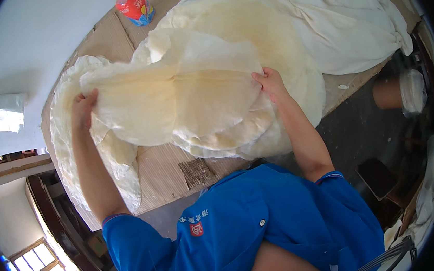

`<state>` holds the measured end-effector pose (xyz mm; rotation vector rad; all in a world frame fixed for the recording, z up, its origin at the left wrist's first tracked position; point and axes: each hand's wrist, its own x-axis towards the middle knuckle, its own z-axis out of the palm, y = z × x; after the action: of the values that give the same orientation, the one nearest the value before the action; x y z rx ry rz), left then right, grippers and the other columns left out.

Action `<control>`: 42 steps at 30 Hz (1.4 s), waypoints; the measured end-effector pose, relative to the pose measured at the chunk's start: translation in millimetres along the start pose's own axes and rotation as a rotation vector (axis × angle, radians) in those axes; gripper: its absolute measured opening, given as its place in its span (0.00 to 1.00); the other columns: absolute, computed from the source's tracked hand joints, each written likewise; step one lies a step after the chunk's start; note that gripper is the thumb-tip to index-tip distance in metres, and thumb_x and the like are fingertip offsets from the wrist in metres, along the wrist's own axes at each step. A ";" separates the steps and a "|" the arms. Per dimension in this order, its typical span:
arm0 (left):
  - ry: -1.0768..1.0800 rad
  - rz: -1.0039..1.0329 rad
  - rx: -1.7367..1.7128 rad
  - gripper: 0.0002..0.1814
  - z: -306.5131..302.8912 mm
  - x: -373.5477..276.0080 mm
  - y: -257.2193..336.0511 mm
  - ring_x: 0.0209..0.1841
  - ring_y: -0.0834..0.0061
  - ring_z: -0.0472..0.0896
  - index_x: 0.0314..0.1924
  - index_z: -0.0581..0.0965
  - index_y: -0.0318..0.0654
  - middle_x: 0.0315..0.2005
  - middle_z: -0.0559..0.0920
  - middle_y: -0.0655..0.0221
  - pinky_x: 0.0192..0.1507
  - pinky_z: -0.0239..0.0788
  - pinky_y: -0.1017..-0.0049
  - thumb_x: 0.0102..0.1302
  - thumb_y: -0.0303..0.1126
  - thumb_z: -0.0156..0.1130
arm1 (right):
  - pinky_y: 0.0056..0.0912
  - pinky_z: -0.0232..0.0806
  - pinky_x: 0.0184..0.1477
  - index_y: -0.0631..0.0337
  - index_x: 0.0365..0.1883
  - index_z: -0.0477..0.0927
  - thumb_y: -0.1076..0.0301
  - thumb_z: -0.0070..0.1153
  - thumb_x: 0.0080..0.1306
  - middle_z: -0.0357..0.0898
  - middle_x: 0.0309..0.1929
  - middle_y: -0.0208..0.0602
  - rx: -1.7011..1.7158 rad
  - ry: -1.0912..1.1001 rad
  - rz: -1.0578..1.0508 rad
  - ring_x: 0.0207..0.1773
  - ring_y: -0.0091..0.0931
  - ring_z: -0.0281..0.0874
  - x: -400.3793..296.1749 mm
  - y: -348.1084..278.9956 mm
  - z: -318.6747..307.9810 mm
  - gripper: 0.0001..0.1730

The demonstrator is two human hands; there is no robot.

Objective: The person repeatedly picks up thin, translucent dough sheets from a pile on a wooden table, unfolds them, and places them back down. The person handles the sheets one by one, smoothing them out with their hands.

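Observation:
A thin, cream-coloured round sheet (139,103) of soft, fibrous-looking material is stretched between my hands, with a crease across its middle. My left hand (85,105) grips its left edge, thumb on top. At its right edge, my right hand (270,81) pinches the rim between thumb and fingers. Under and behind it lies a wide stack of similar pale round sheets (299,96). Another pile of such sheets (69,149), with ruffled edges, lies below my left hand and forearm. What exactly the material is, I cannot tell.
Flattened cardboard (161,172) covers the table. A bottle with a red and blue label (136,8) stands at the back. White cloth (348,32) is heaped at the back right. On the right, a brown cylindrical container (387,93) with clear plastic is beyond the table edge.

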<state>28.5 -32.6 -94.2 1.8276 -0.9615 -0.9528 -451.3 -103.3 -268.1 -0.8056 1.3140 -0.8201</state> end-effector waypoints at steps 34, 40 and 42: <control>0.282 0.591 1.066 0.10 -35.1 -62.1 122.5 0.25 0.69 0.74 0.37 0.75 0.34 0.28 0.79 0.62 0.31 0.65 0.71 0.58 0.23 0.46 | 0.31 0.65 0.38 0.67 0.46 0.70 0.62 0.64 0.45 0.75 0.37 0.42 -0.490 0.662 -0.427 0.38 0.31 0.73 10.4 -12.9 3.9 0.31; -0.104 0.719 0.617 0.19 131.6 -88.7 30.0 0.44 0.58 0.76 0.45 0.74 0.35 0.41 0.77 0.54 0.48 0.66 0.68 0.54 0.19 0.43 | 0.24 0.66 0.36 0.67 0.38 0.76 0.64 0.56 0.57 0.77 0.32 0.32 -0.742 -0.062 -0.247 0.31 0.22 0.73 -26.1 -52.0 24.4 0.15; -0.247 0.444 0.250 0.11 172.8 -104.3 29.2 0.35 0.76 0.77 0.39 0.77 0.31 0.34 0.81 0.62 0.39 0.69 0.75 0.60 0.28 0.50 | 0.31 0.67 0.40 0.70 0.34 0.75 0.69 0.53 0.57 0.78 0.35 0.42 -0.218 -0.253 -0.402 0.36 0.31 0.77 -84.6 -66.1 80.0 0.11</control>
<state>-173.4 -6.7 -105.5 1.6103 -1.6223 -0.8151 -381.6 -59.0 -162.6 -1.3313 1.0389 -0.8614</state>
